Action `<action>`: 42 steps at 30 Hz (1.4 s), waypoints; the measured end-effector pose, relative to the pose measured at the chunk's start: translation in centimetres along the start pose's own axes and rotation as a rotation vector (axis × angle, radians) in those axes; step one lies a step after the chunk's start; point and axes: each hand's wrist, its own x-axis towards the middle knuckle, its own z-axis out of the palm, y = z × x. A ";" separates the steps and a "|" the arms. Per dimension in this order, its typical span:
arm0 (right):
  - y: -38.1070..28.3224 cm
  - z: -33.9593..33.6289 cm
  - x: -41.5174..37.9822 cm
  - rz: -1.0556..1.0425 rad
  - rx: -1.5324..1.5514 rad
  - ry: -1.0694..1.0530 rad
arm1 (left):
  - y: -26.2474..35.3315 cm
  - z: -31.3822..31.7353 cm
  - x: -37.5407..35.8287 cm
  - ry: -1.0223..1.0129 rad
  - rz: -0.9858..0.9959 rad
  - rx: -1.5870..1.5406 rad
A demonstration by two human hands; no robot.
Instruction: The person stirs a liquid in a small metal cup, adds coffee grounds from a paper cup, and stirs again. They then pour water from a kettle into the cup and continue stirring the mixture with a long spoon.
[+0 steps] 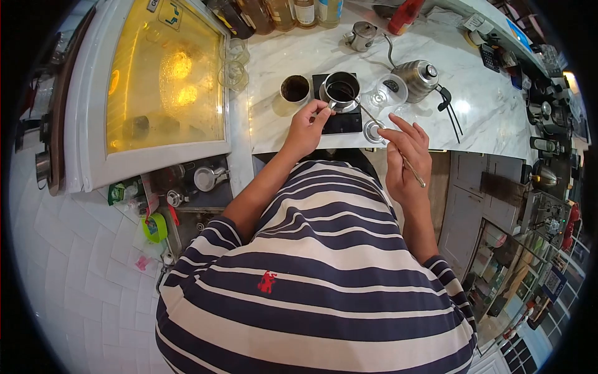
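Note:
My left hand [305, 132] is closed on the small handle at the near side of a metal cup [344, 108] that contains dark liquid. The cup stands on a flat black scale [339, 124]. In my right hand [409, 153] is a long, thin metal stirring spoon [369, 113], held between thumb and fingers. It slants down into the cup, and its lower end is hidden in the liquid. Left of the metal cup stands another cup [298, 101] with a dark brown inside. Beside my right fingertips sits a small round container [374, 132].
A clear vessel [391, 91] and a steel gooseneck kettle [418, 78] stand to the right, near a black-handled tool [446, 98]. Farther back are a metal pitcher [362, 36] and several bottles [280, 14]. A yellow-lit glass door [168, 87] borders the counter's left side.

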 end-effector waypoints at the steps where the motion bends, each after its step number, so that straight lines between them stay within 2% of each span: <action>1: 0.0 0.1 0.0 -0.001 0.006 0.011 | 0.0 0.1 0.0 0.011 0.020 0.005; 5: 0.2 0.6 -0.3 0.005 0.008 0.043 | 0.2 0.5 -0.1 0.022 0.078 -0.013; 8: 0.2 0.7 -0.5 0.006 0.004 0.049 | 0.1 0.6 -0.2 -0.018 0.013 -0.006; 17: -0.2 0.0 -0.7 -0.001 0.019 0.069 | 0.7 0.7 -0.3 -0.001 0.042 -0.026; 20: -0.1 0.7 -0.7 0.007 0.017 0.077 | 0.0 1.0 -0.2 0.028 0.103 -0.026; 42: -0.3 0.4 -1.1 0.011 0.007 0.093 | 0.1 0.7 -0.2 0.023 0.086 -0.032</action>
